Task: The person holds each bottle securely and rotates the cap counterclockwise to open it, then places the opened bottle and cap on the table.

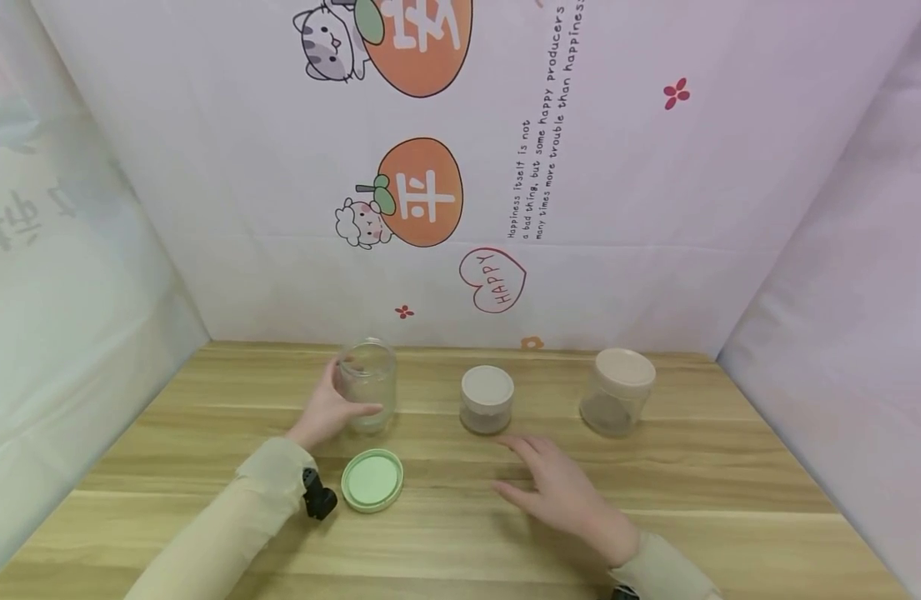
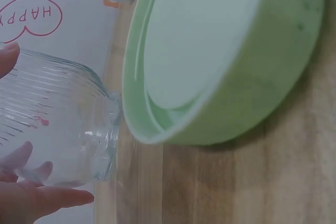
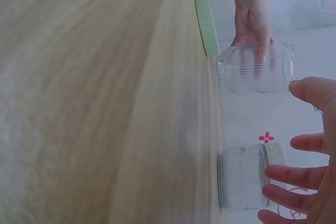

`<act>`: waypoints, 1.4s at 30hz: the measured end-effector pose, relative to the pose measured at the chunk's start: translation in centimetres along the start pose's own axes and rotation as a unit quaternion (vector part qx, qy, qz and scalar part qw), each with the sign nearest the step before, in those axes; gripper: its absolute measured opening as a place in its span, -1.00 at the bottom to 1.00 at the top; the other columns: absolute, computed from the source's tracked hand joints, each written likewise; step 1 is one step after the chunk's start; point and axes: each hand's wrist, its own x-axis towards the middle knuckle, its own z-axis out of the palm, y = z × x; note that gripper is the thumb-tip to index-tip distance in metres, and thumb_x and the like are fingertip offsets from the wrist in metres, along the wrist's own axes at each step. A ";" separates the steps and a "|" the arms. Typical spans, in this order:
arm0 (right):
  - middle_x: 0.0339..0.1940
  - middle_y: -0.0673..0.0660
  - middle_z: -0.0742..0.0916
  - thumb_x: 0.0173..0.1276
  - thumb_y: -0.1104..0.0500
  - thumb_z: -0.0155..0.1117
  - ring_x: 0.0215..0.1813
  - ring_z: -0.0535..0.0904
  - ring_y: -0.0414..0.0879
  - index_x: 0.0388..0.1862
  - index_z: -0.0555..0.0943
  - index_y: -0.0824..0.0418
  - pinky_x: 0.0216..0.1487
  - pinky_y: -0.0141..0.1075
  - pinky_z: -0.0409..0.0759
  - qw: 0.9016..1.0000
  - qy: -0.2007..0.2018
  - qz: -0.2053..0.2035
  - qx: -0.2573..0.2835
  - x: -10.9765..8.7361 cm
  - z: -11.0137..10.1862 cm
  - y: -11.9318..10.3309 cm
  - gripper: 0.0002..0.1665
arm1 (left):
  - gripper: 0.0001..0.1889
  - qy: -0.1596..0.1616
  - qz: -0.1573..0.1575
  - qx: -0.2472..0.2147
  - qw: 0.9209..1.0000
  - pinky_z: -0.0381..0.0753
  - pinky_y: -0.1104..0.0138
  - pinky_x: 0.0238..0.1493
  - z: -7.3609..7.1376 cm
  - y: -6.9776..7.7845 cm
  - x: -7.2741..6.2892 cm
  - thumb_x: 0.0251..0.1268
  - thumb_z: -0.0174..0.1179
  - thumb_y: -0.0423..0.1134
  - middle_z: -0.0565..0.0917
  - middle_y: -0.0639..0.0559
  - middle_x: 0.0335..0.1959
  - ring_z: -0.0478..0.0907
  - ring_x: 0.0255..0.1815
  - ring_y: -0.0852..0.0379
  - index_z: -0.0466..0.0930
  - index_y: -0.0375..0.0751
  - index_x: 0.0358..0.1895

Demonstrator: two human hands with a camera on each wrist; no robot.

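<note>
My left hand [image 1: 329, 412] holds a clear ribbed glass jar [image 1: 377, 385] around its side, thumb on the near face. No lid sits on this jar, and its mouth faces up. A light green lid [image 1: 373, 481] lies on the table in front of it, inner side up; it looms large in the left wrist view. My right hand [image 1: 556, 490] has its fingers spread and holds nothing, just in front of a small glass jar [image 1: 487, 415] with a whitish lid. In the right wrist view, its fingers [image 3: 294, 176] overlap that small jar's top.
A larger lidded glass jar [image 1: 616, 402] stands at the right of the wooden table [image 1: 445, 542]. Behind the jars rises a white printed cloth backdrop [image 1: 618, 250], with more white cloth at both sides. Dark wrist cameras [image 1: 319, 495] are strapped to both sleeves.
</note>
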 end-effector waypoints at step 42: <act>0.00 0.13 0.67 0.19 -0.07 0.33 0.04 0.59 0.03 0.14 0.52 0.14 0.04 -0.05 0.59 1.000 0.009 -0.003 -0.015 0.0 -1.0 0.9 -0.43 | 0.16 -0.046 -0.035 0.012 0.998 0.12 -0.23 0.34 0.5 0.6 1.3 -0.07 0.46 -0.21 0.08 -0.37 0.43 0.07 0.42 -0.36 -0.25 -0.10 0.50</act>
